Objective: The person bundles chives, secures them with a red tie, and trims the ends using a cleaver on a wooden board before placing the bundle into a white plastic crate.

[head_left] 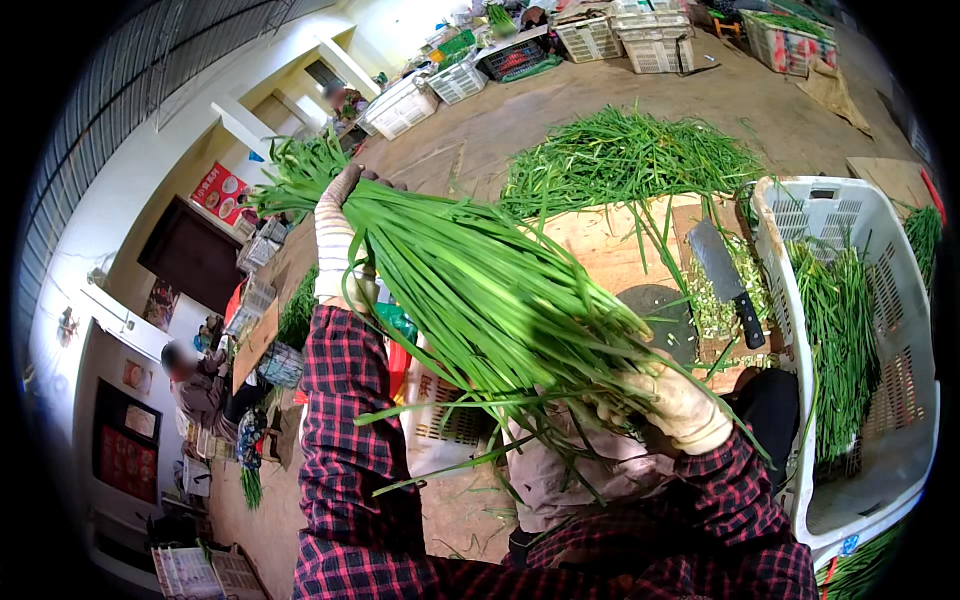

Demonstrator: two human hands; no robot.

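Observation:
A large bunch of garlic chives (480,265) stretches slantwise in front of me, held up in both hands. My left hand (338,235), in a pale striped glove with a dark finger part, is closed round it near the leafy end at upper left. At the other end my right hand (680,400), in a cream glove, grips the stems from below; loose blades hang under it. Beyond the bunch a cleaver (718,268) with a black handle lies on a wooden board (590,235) among chopped stem bits (700,312). Part of the board is hidden.
A white plastic crate (815,530) with chives inside stands close at right. Loose chives (630,155) are heaped beyond the board. Another pale crate (432,400) sits below the bunch. Crates (655,48) line the far side. People (200,385) sit at left, some distance off.

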